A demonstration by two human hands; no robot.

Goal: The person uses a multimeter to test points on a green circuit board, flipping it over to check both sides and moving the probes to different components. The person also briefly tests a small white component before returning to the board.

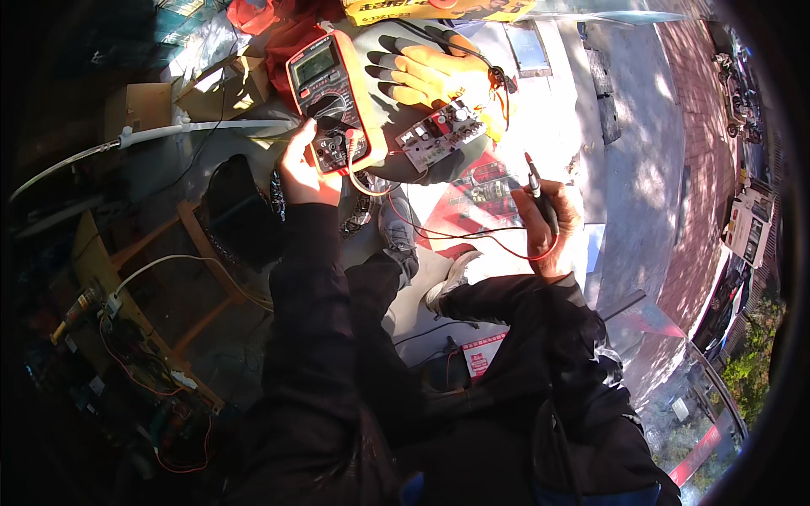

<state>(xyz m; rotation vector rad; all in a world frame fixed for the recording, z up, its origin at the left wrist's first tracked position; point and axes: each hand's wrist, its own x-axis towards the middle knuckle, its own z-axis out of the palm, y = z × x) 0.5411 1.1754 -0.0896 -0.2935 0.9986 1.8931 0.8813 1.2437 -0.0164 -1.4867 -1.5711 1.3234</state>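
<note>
My left hand [308, 173] grips the lower left edge of a red and dark grey multimeter [333, 101], its thumb near the dial. A red plug [351, 139] sits in the meter's lower part, and thin test leads [447, 235] run from there to the right. Closed around a black-handled test probe [545, 207] is my right hand [557, 228]; the probe's reddish tip points up and away from me. Between the hands, a little farther off, lies a circuit board [443, 133] crowded with parts. The probe is apart from it.
Behind the board lie orange and black work gloves [426, 72] with a dark cable. A yellow package [439, 8] stands at the far edge. Cardboard boxes [148, 105] and a wooden frame [152, 295] are at left. My shoes [447, 282] and a red-white box [483, 356] are below.
</note>
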